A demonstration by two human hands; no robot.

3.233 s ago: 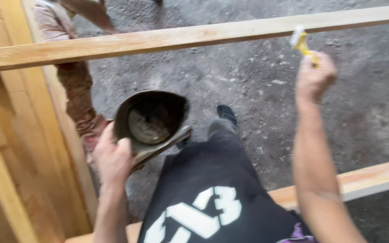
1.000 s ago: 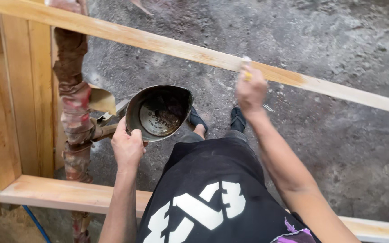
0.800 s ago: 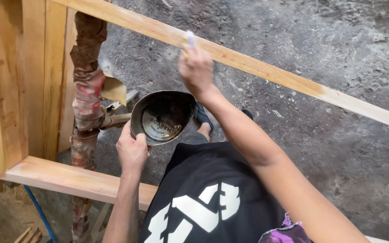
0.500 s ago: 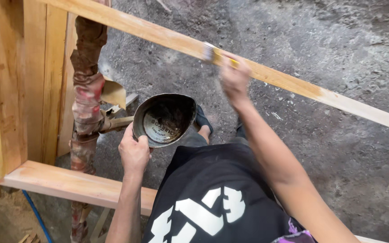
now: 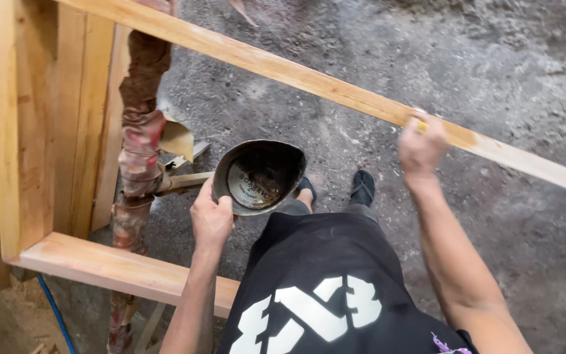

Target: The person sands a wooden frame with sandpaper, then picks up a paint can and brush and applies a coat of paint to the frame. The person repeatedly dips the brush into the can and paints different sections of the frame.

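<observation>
Two hands busy — left (image 5: 211,219) grips a tin (image 5: 259,176), mouth up; right (image 5: 420,145) pinches something yellow on the down-right slanting rail (image 5: 283,69).

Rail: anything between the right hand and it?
Nothing visible. The right hand is already against the rail, with a yellow-tipped tool partly hidden in its grip. The left hand holds the tin below, apart from the rail.

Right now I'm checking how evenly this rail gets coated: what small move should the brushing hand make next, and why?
Probably a short stroke on along the upper wooden rail toward its far right end. The right hand presses a small yellow-handled brush on the rail; the wood just right of it looks darker and wet, and beyond that pale. The left hand holds the dented metal tin close by for reloading.
</observation>
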